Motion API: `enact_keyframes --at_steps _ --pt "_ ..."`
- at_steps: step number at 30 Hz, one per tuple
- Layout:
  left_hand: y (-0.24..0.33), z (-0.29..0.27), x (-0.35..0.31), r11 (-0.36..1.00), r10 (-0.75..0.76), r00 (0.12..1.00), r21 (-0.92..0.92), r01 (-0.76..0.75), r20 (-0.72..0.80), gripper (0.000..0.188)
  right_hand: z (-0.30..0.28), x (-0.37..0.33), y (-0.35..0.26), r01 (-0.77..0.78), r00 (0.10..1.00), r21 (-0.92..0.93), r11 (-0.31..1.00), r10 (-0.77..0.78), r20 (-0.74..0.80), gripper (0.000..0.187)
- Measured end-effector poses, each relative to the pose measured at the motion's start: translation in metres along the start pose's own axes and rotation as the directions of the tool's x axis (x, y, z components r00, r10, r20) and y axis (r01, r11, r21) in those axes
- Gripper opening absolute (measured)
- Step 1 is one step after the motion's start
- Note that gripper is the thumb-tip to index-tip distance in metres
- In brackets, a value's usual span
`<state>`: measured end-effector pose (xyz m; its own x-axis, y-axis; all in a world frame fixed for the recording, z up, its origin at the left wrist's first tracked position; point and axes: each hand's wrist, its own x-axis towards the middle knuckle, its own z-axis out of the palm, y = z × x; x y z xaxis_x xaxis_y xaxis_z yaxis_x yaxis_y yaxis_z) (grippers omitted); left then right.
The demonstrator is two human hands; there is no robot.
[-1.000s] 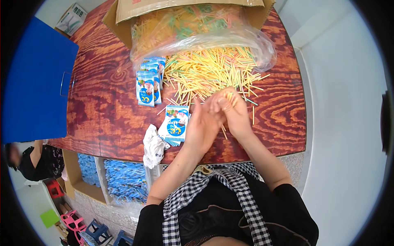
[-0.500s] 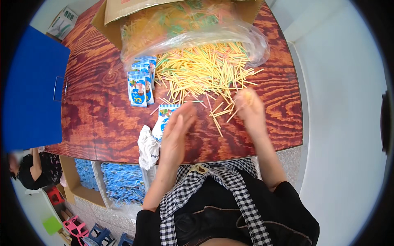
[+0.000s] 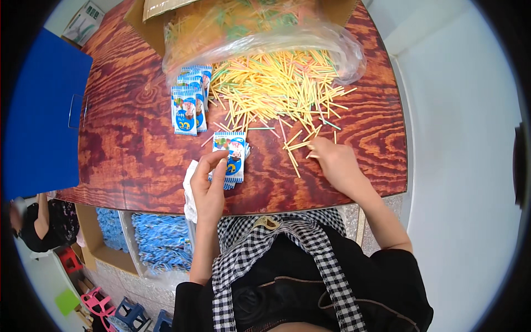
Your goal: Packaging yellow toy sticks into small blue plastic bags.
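A small stack of blue-and-white packets (image 3: 235, 145) lies before me, and my left hand (image 3: 209, 185) is over its left edge. That hand's fingers are curved, with thumb and fingers apart, holding nothing that I can see. A crumpled white cloth (image 3: 190, 195) is partly under it. To the right, my right hand (image 3: 337, 166) is low on the table, fingers closed around the ends of a few yellow sticks (image 3: 312, 155); the palm side is hidden. Just beyond lies a loose heap of thin yellow, pink and green sticks (image 3: 271, 91).
A clear plastic bag (image 3: 348, 58) of sticks spills from a cardboard box (image 3: 145, 27) at the back. More packets (image 3: 186, 113) overlap left of the heap. Bins of blue packets (image 3: 160, 243) stand below the table (image 3: 133, 160). Another person (image 3: 52, 221) is at far left.
My left hand has drawn left off the packets, which now sit straighter and more exposed. My right hand has moved down, nearer the loose sticks at the heap's front.
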<state>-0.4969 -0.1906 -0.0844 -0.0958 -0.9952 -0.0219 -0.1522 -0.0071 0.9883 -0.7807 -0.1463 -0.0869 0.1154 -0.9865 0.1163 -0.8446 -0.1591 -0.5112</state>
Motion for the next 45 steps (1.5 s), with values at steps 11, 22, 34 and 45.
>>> enact_keyframes --at_steps 11,22,34,45 --pt "0.002 -0.005 0.001 0.89 0.23 0.971 0.416 -0.187 -0.056 0.015 0.024 0.037 -0.028 0.225 0.928 -0.456 0.861 -0.046 0.371 0.013" --pt "-0.024 -0.009 0.024 0.804 0.009 0.987 0.588 0.088 -0.161 0.018 0.015 0.051 -0.022 0.271 0.875 -0.408 0.872 -0.046 0.483 0.017" --pt "-0.015 -0.024 0.019 0.788 0.195 0.981 0.599 -0.14 -0.027 0.005 0.007 0.052 0.002 -0.644 0.756 0.754 0.13 -0.047 0.653 0.011" --pt "0.002 -0.037 0.016 0.873 0.17 0.985 0.467 -0.142 -0.017 0.021 0.032 0.051 -0.018 -0.575 0.818 0.788 -0.22 -0.184 0.545 0.015"
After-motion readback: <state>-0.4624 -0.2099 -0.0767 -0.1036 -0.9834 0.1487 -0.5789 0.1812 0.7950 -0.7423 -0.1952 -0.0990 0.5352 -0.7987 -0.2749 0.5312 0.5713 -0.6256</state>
